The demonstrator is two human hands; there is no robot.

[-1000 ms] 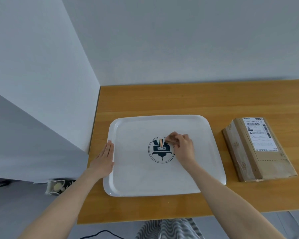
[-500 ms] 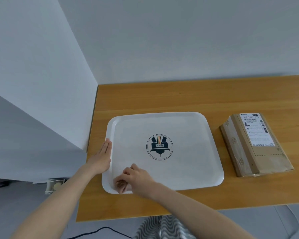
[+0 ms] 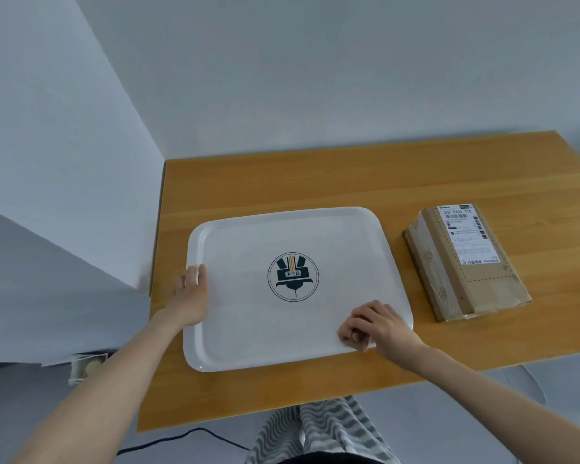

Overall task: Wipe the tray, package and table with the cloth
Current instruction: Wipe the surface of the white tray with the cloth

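left hand (image 3: 191, 296) flat, bracing white rectangular plastic tray (image 3: 248, 329) at 9 o'clock | right hand (image 3: 372, 326) curling at 5 o'clock, hold unclear | needing overlapping strokes

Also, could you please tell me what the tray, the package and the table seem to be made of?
Tray: likely plastic or melamine, white, smooth, faint sheen, moulded raised rim.
Package: brown paper or card, matte, with glossy clear tape along one side.
Table: wood or wood-look laminate, satin, visible grain lines.
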